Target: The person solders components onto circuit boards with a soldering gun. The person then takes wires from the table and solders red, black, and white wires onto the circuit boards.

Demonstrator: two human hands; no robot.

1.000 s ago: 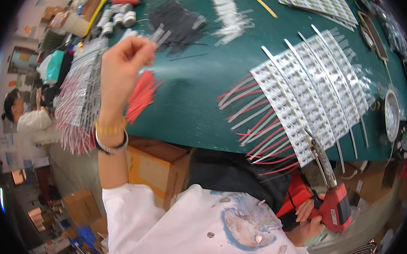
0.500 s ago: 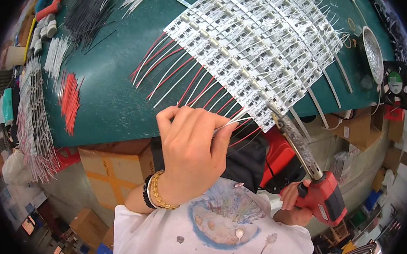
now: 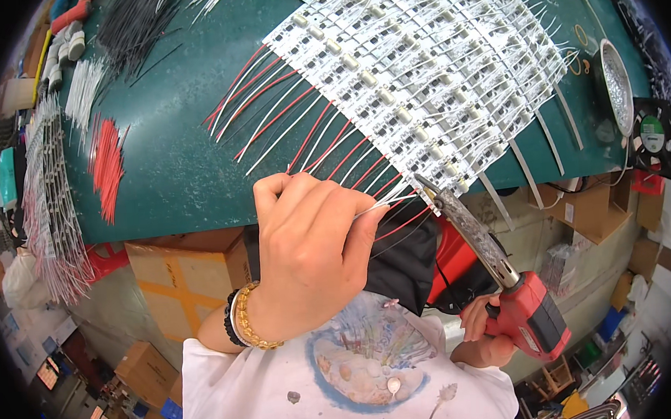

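Observation:
A large white circuit-board panel point(image 3: 390, 91) lies on the green tabletop, covered in small components and thin wires. Red, white and dark wires point(image 3: 256, 110) fan out from its near left edge. My left hand point(image 3: 310, 234) is closed in a pinch on white wires point(image 3: 387, 200), which run to the panel's near corner. In my right hand point(image 3: 485, 332) is a red and black pistol-grip soldering gun point(image 3: 538, 316). Its long, stained metal barrel points up and left, and the tip is at the panel's near corner, close to the pinched wires. Whether the tip touches the board I cannot tell.
Bundles of red wires point(image 3: 107, 170), white wires point(image 3: 82, 90) and black wires point(image 3: 136, 26) lie on the left. Wired strips point(image 3: 46, 196) hang over the left edge. At right are a metal dish point(image 3: 614, 89) and a black fan point(image 3: 654, 138). A cardboard box point(image 3: 190, 276) stands below.
The soldering gun's tip has moved left and slightly down along the panel's near corner, toward the pinched wires. My left hand keeps its pinch, while the view has shifted slightly.

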